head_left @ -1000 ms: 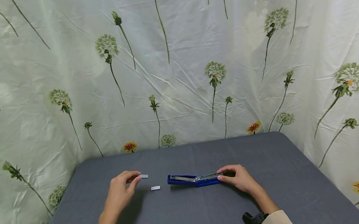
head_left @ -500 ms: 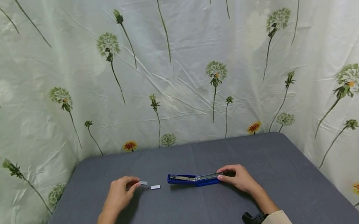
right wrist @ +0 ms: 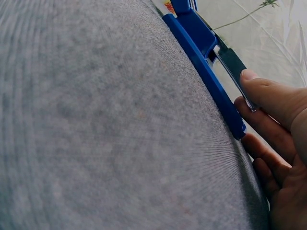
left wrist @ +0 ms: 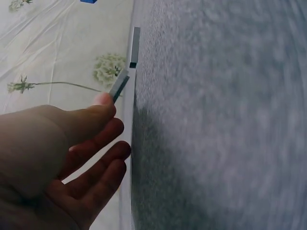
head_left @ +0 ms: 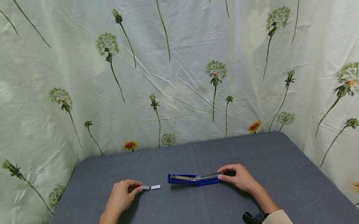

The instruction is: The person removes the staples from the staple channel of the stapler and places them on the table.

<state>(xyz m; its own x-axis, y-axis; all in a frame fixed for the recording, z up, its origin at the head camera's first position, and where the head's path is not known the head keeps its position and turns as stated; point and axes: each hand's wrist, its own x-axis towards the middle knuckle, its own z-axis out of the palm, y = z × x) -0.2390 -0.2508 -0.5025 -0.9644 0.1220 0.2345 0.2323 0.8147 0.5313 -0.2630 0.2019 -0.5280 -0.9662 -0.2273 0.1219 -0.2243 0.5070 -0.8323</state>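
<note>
Between thumb and fingertips, my left hand (head_left: pixel 120 198) pinches a small grey strip of staples (head_left: pixel 146 188), tilted in the left wrist view. Just right of it, a second strip of staples (head_left: pixel 155 187) lies on the table. A blue stapler (head_left: pixel 207 181) rests further right, spread open with its top swung over to the left and its metal insides showing. At the stapler's right end, my right hand (head_left: pixel 240 179) grips it. In the right wrist view the thumb (right wrist: pixel 252 79) presses the metal magazine (right wrist: pixel 230 64), and fingers lie below, near the blue base (right wrist: pixel 206 74).
A grey cloth covers the table (head_left: pixel 202 217). Behind it hangs a pale curtain (head_left: pixel 180 69) printed with dandelions. Each wrist wears a black camera mount, such as the right mount (head_left: pixel 254 219).
My left hand has moved the held strip down toward the table, bringing it level with and close beside the lying strip. The right hand and stapler have stayed put.
</note>
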